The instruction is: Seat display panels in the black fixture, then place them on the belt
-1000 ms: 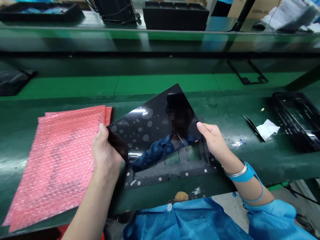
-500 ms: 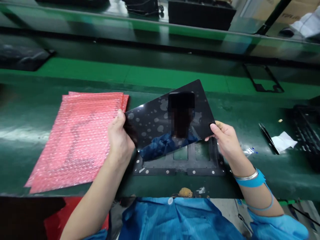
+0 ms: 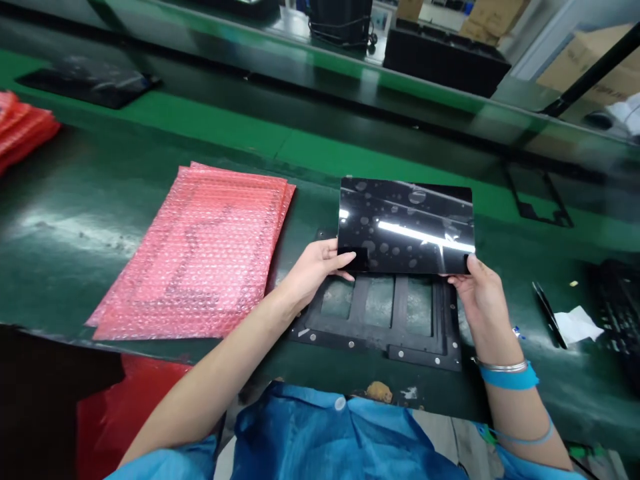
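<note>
A glossy black panel (image 3: 406, 227) with bubble-like spots and a bright light reflection is held up, tilted, between my two hands. My left hand (image 3: 324, 261) grips its lower left corner, thumb on the front face. At the lower right corner, my right hand (image 3: 481, 287) pinches the edge. Beneath and nearer to me, a black frame (image 3: 370, 327) with rectangular openings and round metal dots lies on the green table; the panel hides its far part.
Pink bubble-wrap bags (image 3: 210, 247) lie left of the frame, with more red bags (image 3: 23, 130) at the far left. Tweezers (image 3: 549, 315) and a white tissue (image 3: 579, 325) are at right. A thin black frame (image 3: 540, 197) lies behind them.
The panel has turned from a slant to nearly level, its glare now a bright strip. My left hand has shifted right along with it, and the view has swung left.
</note>
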Available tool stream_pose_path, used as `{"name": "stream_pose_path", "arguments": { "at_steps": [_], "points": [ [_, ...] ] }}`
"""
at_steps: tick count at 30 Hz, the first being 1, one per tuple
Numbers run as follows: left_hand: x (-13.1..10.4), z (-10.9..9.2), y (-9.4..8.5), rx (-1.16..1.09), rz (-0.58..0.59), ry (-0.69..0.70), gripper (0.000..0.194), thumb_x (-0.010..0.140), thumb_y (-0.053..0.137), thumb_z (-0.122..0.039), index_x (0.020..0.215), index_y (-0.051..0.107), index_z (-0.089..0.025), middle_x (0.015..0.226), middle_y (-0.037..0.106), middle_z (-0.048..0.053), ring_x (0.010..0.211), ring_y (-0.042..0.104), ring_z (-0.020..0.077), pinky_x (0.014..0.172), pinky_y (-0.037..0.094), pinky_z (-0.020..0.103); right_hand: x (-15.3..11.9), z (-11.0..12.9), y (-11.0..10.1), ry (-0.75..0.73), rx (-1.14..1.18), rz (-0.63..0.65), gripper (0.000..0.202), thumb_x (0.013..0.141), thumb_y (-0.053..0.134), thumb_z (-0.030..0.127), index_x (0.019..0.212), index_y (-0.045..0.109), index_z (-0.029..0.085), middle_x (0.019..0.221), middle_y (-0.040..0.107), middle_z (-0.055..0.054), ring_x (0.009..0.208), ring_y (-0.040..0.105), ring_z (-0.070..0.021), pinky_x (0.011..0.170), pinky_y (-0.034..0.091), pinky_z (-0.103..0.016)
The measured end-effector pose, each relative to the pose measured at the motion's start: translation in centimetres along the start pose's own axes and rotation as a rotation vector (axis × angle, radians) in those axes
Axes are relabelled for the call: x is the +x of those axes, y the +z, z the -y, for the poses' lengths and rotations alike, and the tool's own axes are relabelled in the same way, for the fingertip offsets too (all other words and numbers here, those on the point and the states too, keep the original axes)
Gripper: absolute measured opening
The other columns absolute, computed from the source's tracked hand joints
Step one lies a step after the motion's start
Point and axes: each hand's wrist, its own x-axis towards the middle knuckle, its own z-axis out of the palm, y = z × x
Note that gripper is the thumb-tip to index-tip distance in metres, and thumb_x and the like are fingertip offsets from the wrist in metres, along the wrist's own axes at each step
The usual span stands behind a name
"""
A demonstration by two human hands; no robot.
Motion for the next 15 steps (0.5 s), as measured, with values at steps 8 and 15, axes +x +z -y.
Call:
{"name": "stream_pose_path", "arguments": {
  "at_steps": [8,15],
  "points": [
    [0.2,0.3,-0.7,-0.108,-0.046,-0.016,0.035,0.064,0.087,-0.035,0.081,0.07,-0.01,0.075,0.075,0.01,0.065,0.073,0.0196,0.057,0.053,0.023,0.2,1.9,1.0,0.008,-0.031,0.183,0.047,0.056,0.093,0.049,0.084,0.069,0.019,0.072,0.071,0.0,0.056,0.067,-0.0149,0.046,0.051,-0.024],
    [-0.2,-1.1,-2.1,-0.328,-0.08,0.203,0.035,0.074,0.083,-0.025,0.105,0.069,-0.014,0.1,0.078,0.01,0.091,0.077,0.0234,0.062,0.058,0.019,4.5,6.4,6.8,-0.051,0.019,0.265,0.041,0.057,0.093,0.035,0.079,0.063,0.018,0.07,0.068,0.001,0.056,0.069,-0.0161,0.04,0.044,-0.019]
  ]
}}
